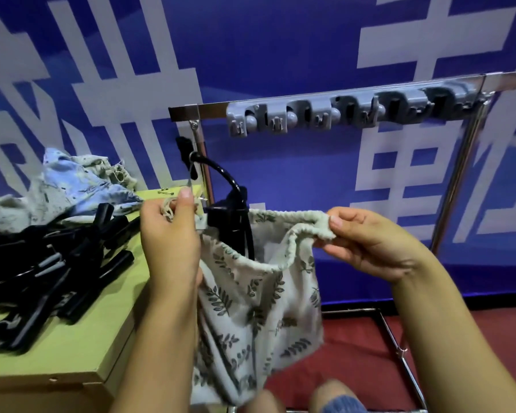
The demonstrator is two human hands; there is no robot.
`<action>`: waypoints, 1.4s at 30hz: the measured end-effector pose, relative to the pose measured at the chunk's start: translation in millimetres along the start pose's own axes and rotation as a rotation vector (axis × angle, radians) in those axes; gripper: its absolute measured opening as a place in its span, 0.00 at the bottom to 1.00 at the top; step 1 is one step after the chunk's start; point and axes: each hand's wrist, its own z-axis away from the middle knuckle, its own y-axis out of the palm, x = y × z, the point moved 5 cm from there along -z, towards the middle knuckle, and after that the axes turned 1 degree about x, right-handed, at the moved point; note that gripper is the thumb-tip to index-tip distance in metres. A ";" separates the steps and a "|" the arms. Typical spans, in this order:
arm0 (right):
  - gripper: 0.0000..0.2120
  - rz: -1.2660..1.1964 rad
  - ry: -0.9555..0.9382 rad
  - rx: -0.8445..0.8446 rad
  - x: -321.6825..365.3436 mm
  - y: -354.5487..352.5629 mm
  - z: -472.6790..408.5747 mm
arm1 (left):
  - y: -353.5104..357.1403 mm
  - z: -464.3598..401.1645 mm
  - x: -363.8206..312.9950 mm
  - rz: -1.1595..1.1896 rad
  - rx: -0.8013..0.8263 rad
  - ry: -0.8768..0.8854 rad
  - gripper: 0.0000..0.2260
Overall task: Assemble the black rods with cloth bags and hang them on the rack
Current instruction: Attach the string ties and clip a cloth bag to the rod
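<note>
Hands (173, 234) hiding cloth bag's (251, 308) rim

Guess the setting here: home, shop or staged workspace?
Likely a staged workspace, not a home: a printed blue banner as backdrop, a freestanding metal rack with a grey clip holder, and a table piled with black rods.

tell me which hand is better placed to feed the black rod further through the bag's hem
Left, likely. The left hand pinches the cloth bag right beside the black rod, where it enters the hem. The right hand holds the hem's far side, away from the rod.
</note>
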 end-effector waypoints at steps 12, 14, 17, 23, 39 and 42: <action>0.05 -0.016 -0.016 -0.255 -7.2 -10.9 -6.7 | 5.1 0.5 -6.8 0.203 0.023 -0.053 0.14; 0.08 -0.219 -0.018 -0.215 -5.5 -7.5 -7.5 | 5.1 0.1 3.6 0.221 0.056 -0.110 0.13; 0.09 -0.339 -0.049 -0.279 1.1 -5.4 -6.9 | 2.7 2.1 23.7 0.267 0.102 -0.221 0.13; 0.02 -0.141 -0.189 -0.466 13.2 -16.0 -1.0 | -8.0 5.6 39.3 0.275 0.019 -0.256 0.11; 0.28 -1.234 -0.463 0.009 19.5 -42.3 2.7 | -24.0 -0.2 46.0 0.957 0.365 -0.922 0.11; 0.26 -0.844 -0.496 -0.123 22.8 -48.5 8.1 | -31.7 -4.7 44.3 1.052 0.327 -0.881 0.09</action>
